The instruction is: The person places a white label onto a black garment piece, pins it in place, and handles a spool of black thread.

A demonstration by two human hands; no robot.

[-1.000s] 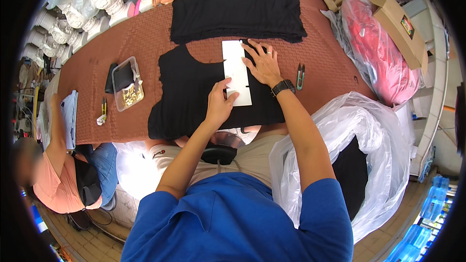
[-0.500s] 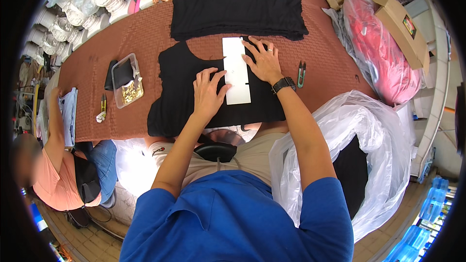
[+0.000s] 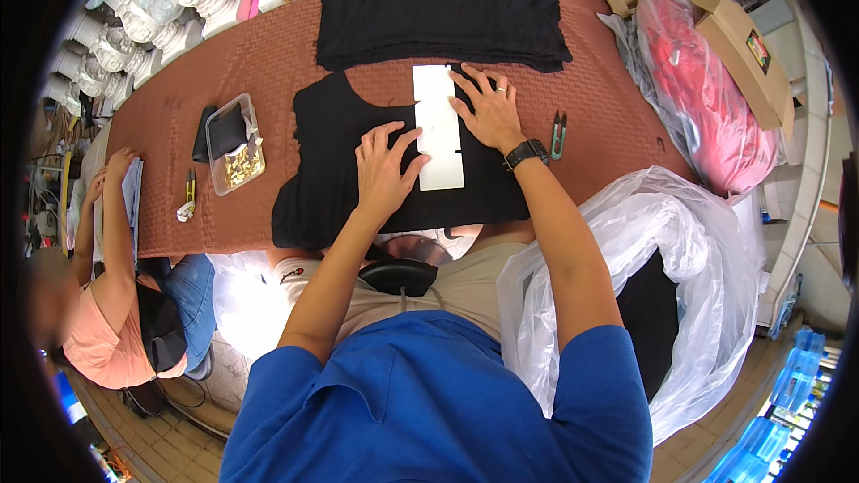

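left hand [image 3: 383, 170]: flat, palm down, fingers spread, forearm extended.
right hand [image 3: 488, 109]: flat, palm down, fingers splayed, watch on wrist.

A black garment piece [image 3: 358, 161] lies spread flat on the brown woven desk [image 3: 197, 80], its lower edge reaching the desk's near rim, a scooped cut showing along its upper left side. On its right half rests a long white rectangular card [image 3: 440, 107], lengthwise away from the near rim and lying flat, its far end reaching past the garment's top edge onto the bare desk. The card's surface is plain, with a small dark mark near its right edge.
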